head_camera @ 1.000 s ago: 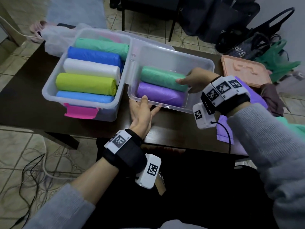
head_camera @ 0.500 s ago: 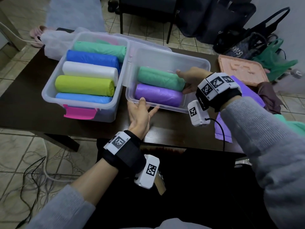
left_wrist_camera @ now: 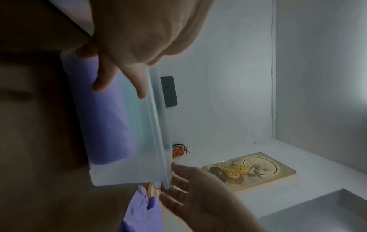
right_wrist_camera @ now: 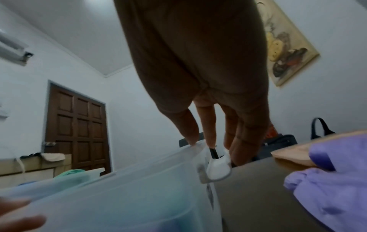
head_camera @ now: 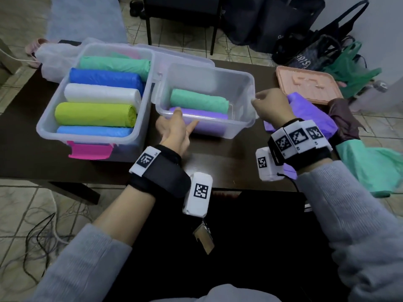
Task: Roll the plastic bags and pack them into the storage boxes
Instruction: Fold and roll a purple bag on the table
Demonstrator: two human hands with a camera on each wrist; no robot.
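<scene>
Two clear storage boxes stand side by side on the dark table (head_camera: pixel 19 153). The left box (head_camera: pixel 41 127) is packed with several rolled bags. The right box (head_camera: pixel 207 70) holds a green roll (head_camera: pixel 198 102) and a purple roll (head_camera: pixel 205 115). My left hand (head_camera: pixel 181 123) grips this box's front rim, thumb over the edge and fingers on the front wall (left_wrist_camera: pixel 123 172). At its right end, my right hand (head_camera: pixel 259 101) grips the rim by the side lip (right_wrist_camera: pixel 216 166). A loose purple bag (head_camera: pixel 314 112) lies unrolled just right of the box.
A pink lid (head_camera: pixel 305 83) lies at the back right of the table, with a brown bag (head_camera: pixel 344 118) and a loose green bag (head_camera: pixel 370 166) near the right edge. The left box has a pink latch (head_camera: pixel 89 149) in front. Black bags and a chair stand on the floor beyond.
My right hand has come out of the right box, off the green roll, to the box's right rim. My left thumb has hooked over the front rim.
</scene>
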